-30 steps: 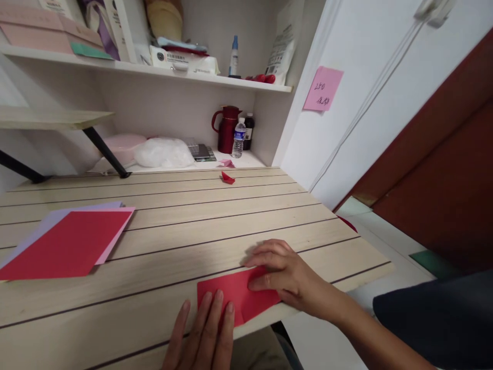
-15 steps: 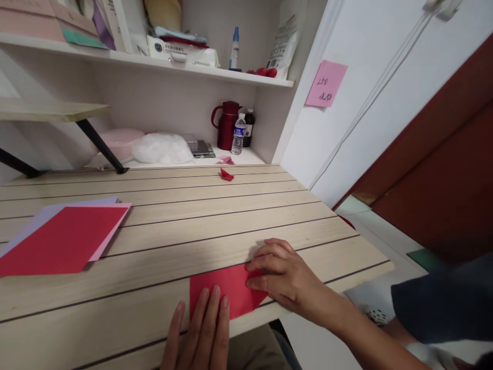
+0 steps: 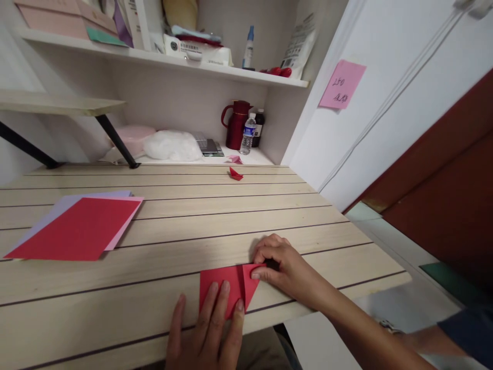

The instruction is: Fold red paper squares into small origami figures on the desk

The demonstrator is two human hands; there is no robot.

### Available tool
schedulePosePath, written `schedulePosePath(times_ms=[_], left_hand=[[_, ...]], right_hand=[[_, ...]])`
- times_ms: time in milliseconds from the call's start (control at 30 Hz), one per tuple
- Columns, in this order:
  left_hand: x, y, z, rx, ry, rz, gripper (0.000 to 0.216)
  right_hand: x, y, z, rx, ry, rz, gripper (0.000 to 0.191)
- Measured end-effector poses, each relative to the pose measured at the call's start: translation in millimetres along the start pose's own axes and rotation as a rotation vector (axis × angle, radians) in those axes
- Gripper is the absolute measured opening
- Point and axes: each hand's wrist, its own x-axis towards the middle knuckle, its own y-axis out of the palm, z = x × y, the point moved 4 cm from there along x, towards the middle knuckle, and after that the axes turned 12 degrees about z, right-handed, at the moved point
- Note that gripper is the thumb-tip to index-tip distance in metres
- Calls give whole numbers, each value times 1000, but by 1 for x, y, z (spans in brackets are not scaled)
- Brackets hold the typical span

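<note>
A small red paper (image 3: 223, 281) lies near the front edge of the wooden table (image 3: 185, 226), partly folded with one flap turned over at its right side. My left hand (image 3: 206, 331) rests flat on its lower left part, fingers stretched out. My right hand (image 3: 283, 267) pinches the folded right flap between thumb and fingers, pressing it down onto the sheet.
A stack of red, pink and lilac sheets (image 3: 77, 231) lies at the left. A small folded red piece (image 3: 235, 174) sits at the table's far edge. Behind are a red jug (image 3: 236, 123), a water bottle (image 3: 248, 135) and a cluttered shelf (image 3: 162, 56). A pink note (image 3: 341, 85) hangs on the wall.
My right hand has curled from flat into a pinch and folded the paper's right part over to the left. The left hand stayed flat on the sheet.
</note>
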Motion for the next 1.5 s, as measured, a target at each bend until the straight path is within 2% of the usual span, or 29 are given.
schedulePosePath(times_ms=[267,400,667,833,1233,1500], left_hand=[[1,-5,0,-11,15,40,32],[0,-5,-1,-18,0,77,32],[1,-9,-4,-21,-58,61,36],[3,-10,-1,-87,-90,46,30],[4,-10,2,-110,-62,111,32],[1,-8,3,-144,-80,151,31]], right_hand=[[6,2,1,-47,82,-51,25],[6,3,-1,-49,65,-60,28],[8,3,-3,-42,37,-74,34],[8,4,-1,-42,74,-76,32],[7,5,4,-120,145,-105,29],[9,5,1,-149,133,-85,27]])
